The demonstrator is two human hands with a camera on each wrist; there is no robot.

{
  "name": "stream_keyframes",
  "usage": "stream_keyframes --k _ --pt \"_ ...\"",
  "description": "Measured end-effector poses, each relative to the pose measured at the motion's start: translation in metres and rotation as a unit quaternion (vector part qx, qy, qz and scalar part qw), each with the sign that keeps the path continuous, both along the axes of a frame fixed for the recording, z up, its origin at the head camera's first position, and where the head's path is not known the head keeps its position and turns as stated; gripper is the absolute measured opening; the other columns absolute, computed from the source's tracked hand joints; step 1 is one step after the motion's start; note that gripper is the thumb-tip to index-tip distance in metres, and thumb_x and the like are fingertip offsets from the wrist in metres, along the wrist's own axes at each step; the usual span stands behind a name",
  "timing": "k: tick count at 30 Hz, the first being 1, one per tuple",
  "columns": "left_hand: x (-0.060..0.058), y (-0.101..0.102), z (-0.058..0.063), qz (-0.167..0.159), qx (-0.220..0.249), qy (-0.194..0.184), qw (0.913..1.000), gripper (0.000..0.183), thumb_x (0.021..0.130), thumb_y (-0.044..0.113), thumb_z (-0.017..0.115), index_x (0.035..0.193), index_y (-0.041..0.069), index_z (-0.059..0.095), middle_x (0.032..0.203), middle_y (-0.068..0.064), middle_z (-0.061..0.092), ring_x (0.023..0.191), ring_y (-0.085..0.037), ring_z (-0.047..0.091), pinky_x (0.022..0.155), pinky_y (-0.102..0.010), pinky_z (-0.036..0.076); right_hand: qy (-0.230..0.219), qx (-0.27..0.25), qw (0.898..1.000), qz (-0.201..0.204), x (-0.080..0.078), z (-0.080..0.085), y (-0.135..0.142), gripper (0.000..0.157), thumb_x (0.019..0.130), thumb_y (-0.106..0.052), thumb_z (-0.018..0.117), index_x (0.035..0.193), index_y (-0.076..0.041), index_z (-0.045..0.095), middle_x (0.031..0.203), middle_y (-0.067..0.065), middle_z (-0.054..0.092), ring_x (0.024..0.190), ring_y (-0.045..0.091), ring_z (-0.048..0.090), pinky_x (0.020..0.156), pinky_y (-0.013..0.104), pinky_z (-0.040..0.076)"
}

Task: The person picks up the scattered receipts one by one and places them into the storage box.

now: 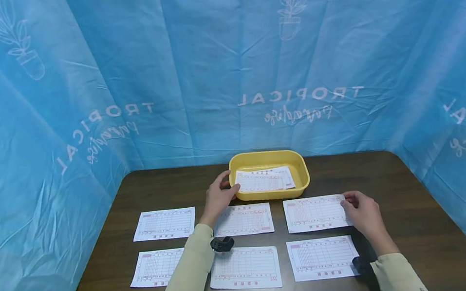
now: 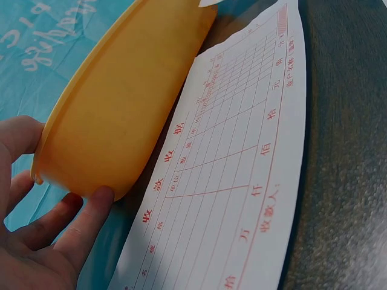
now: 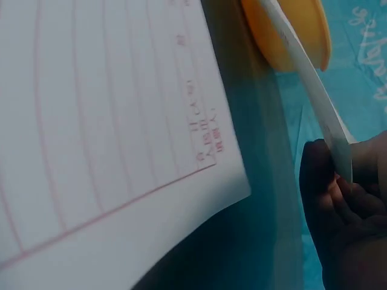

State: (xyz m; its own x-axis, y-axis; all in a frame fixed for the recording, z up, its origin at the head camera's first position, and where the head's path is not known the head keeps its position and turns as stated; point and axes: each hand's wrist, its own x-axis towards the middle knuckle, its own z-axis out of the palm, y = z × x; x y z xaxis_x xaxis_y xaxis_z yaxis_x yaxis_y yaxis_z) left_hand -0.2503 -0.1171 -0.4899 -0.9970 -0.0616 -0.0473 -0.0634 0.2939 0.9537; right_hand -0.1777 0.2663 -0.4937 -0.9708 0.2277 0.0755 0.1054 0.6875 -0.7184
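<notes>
A yellow plastic basin (image 1: 266, 194) stands at the back of the table with a few printed receipt slips (image 1: 260, 181) lying inside. My left hand (image 1: 220, 195) grips its left end, with thumb and fingers spread around the rim and wall; the left wrist view shows this hand (image 2: 48, 223) close up against the basin (image 2: 121, 90). Between thumb and fingers, my right hand (image 1: 363, 212) pinches the right edge of a receipt slip (image 1: 316, 214) in the far row. In the right wrist view that slip (image 3: 317, 103) appears edge-on, raised at the pinched end.
More receipt slips lie in two rows: one at far left (image 1: 165, 224), one at near left (image 1: 156, 267) partly behind the left sleeve, one below the basin (image 1: 245, 220), and two nearer, in the middle (image 1: 246, 269) and right (image 1: 322, 257). Blue printed curtain (image 1: 214, 69) surrounds the brown table (image 1: 419, 219).
</notes>
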Motion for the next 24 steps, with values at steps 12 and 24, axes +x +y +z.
stream_keyframes --k 12,24 --pt "0.004 0.001 0.000 -0.002 0.005 -0.003 1.0000 0.057 0.088 0.029 0.071 0.141 0.027 0.048 0.126 -0.010 0.057 0.092 -0.019 0.066 0.077 -0.031 0.054 0.003 -0.011 1.000 -0.015 0.004 0.005 0.001 0.033 0.098 -0.025 0.056 0.121 -0.002 0.058 0.113 0.019 0.058 0.098 0.033 0.054 0.082 0.046 0.048" --pt "0.000 -0.001 -0.001 0.003 0.000 -0.002 1.0000 0.057 0.088 0.031 0.071 0.140 0.030 0.049 0.123 -0.007 0.058 0.092 -0.018 0.065 0.077 -0.030 0.054 0.042 -0.001 0.999 -0.020 0.000 0.020 0.002 0.025 0.096 -0.020 0.060 0.113 -0.002 0.061 0.108 0.017 0.062 0.091 0.029 0.057 0.072 0.033 0.047"
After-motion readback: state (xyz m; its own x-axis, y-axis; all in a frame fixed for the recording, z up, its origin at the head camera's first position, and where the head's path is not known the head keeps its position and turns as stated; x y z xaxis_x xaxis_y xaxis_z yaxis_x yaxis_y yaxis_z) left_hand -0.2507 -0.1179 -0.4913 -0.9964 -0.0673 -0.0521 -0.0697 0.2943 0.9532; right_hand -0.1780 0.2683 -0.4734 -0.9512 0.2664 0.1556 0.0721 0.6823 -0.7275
